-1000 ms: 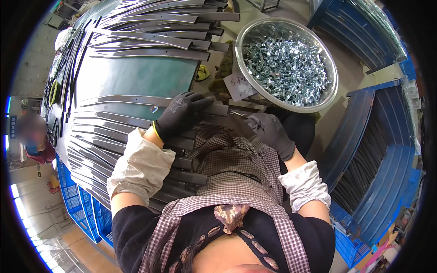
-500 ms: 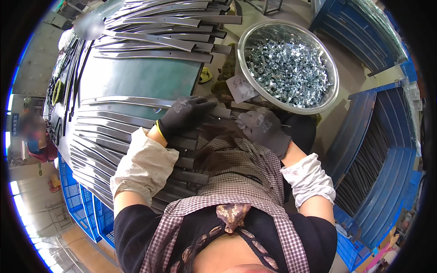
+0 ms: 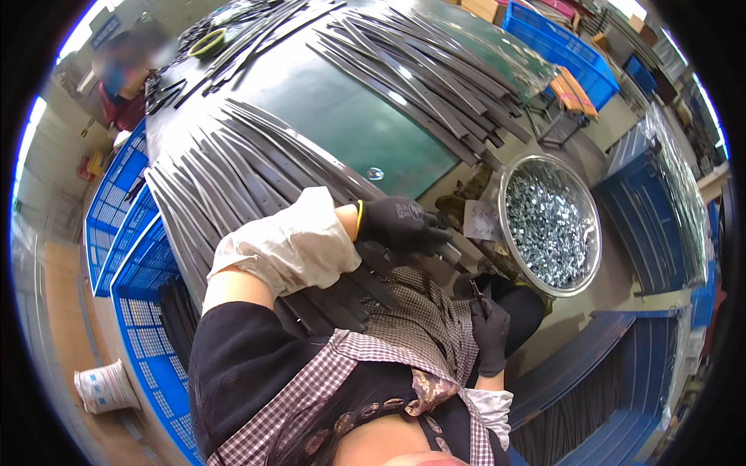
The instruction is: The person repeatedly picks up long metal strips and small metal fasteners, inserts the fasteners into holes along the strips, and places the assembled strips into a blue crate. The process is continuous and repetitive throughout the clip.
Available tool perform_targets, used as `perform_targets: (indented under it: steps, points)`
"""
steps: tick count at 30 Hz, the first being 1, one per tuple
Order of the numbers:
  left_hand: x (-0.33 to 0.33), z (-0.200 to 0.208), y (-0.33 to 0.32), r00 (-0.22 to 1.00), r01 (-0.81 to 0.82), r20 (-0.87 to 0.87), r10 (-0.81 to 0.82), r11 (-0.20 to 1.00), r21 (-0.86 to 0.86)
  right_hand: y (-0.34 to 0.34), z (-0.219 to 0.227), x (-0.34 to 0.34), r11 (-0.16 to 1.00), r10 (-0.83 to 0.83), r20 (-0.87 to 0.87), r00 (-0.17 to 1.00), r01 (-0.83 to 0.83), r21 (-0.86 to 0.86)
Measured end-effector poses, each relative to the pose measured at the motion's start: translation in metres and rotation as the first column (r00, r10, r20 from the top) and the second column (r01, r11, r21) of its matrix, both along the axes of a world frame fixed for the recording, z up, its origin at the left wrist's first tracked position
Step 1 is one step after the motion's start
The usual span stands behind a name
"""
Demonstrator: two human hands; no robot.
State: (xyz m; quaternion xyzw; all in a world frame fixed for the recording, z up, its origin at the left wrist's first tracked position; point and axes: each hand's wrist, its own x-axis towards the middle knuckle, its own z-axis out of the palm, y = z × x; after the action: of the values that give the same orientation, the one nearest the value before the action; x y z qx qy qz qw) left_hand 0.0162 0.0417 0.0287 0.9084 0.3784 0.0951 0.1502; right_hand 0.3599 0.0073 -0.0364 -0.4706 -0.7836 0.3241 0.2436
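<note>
My left hand [image 3: 400,225], in a black glove with a yellow cuff edge, is closed around the end of a long dark strip [image 3: 449,253]. A short piece of that strip sticks out past the fingers, above my lap. My right hand [image 3: 489,330], in a dark grey glove, is lower and to the right, apart from the strip. Its fingers are closed on something small, thin and dark that I cannot make out. Many similar dark strips [image 3: 233,167] lie side by side on the green-topped table [image 3: 396,144], left of my left hand.
A clear round tub [image 3: 597,233] full of small shiny metal clips stands right of the table. A paper tag [image 3: 479,220] is beside it. More strips [image 3: 420,74] lie at the far side. Blue crates [image 3: 144,326] stand at left; a blue bin [image 3: 645,388] holds strips at lower right. A person [image 3: 124,85] is at far left.
My right hand has moved away from the strip's end, down and toward my body. My left hand stays closed on the strip. The whole view has turned, showing more of the left-side crates.
</note>
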Motion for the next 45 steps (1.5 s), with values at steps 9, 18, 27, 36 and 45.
perform_targets:
  steps: [9, 18, 27, 36, 45]
  points:
    - [-0.032, 0.019, -0.081, 0.991, -0.015, 0.137, -0.008, 0.986, 0.164, -0.03, 0.016, -0.022, 0.991, 0.069, -0.135, 0.988, -0.052, 0.126]
    - [-0.078, -0.062, 0.012, 0.929, -0.365, -0.002, 0.37, 0.918, 0.156, -0.066, 0.025, -0.018, 0.96, 0.01, -0.101, 0.995, 0.019, 0.279]
    - [-0.053, -0.041, -0.007, 0.903, -0.429, 0.101, 0.418, 0.889, 0.16, -0.085, -0.003, 0.014, 0.954, -0.082, -0.124, 0.989, 0.114, 0.278]
    - [-0.037, -0.031, -0.026, 0.959, -0.277, 0.042, 0.282, 0.89, 0.363, -0.058, -0.001, 0.006, 0.968, 0.025, -0.126, 0.992, 0.007, 0.249]
    - [-0.033, -0.034, -0.034, 0.885, -0.465, 0.128, 0.447, 0.85, 0.249, -0.008, -0.034, 0.042, 0.986, -0.004, -0.284, 0.959, 0.051, 0.157]
